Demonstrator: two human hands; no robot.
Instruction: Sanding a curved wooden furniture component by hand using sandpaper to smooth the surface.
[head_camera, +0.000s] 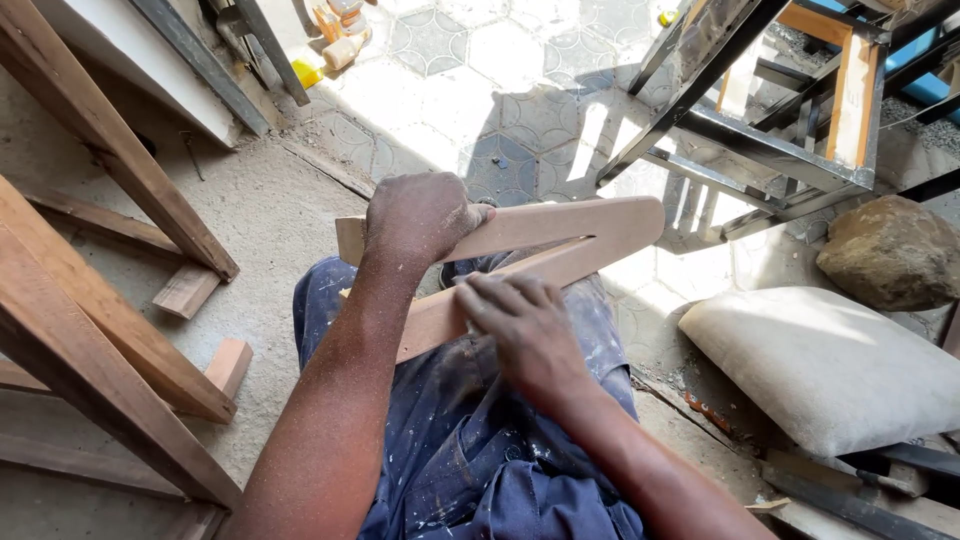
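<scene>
— What are you holding there?

— A pale, V-shaped wooden piece with two flat arms joined at a rounded tip (560, 245). I'm resting it across my lap, on my paint-flecked blue work trousers (480, 430), so the knees are carrying its weight instead of my wrists.

— And your hands?

— My left hand (418, 218) is wrapping closed over the upper arm of the wooden piece, near its open end, clamping it so it isn't sliding about. My right hand (520, 325) is lying flat, fingers stretched, pressing on the lower arm; whether anything is tucked under the palm, I cannot tell.

— What's lying around the wooden piece?

— Beyond its rounded tip a dark metal frame with wooden slats (770, 120) is standing on the patterned tiles. To the right of the piece a whitish cushion (830, 360) is lying on the ground, with a brown rock (893, 250) just behind it. To its left, slanting reddish timber beams (110, 330) are leaning, and a short wooden offcut (186, 290) is lying beneath them.
</scene>
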